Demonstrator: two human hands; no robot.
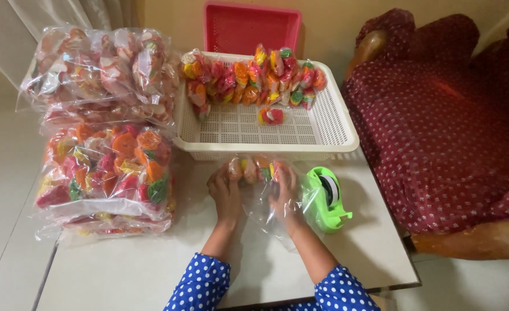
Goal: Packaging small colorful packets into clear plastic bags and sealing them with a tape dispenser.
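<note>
Both hands, left hand [224, 193] and right hand [284, 190], are grasping a clear bag of candies [254, 173] on the table [151, 265], just near the basket [335, 135]. It looks light, crinkly and slippery, best pinched at its loose near end.

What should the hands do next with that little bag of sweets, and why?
Probably reach the right hand to the green tape dispenser beside it. Both hands, the left hand too, press a clear bag of sweets flat on the table, and finished packets already line the cream basket.
</note>
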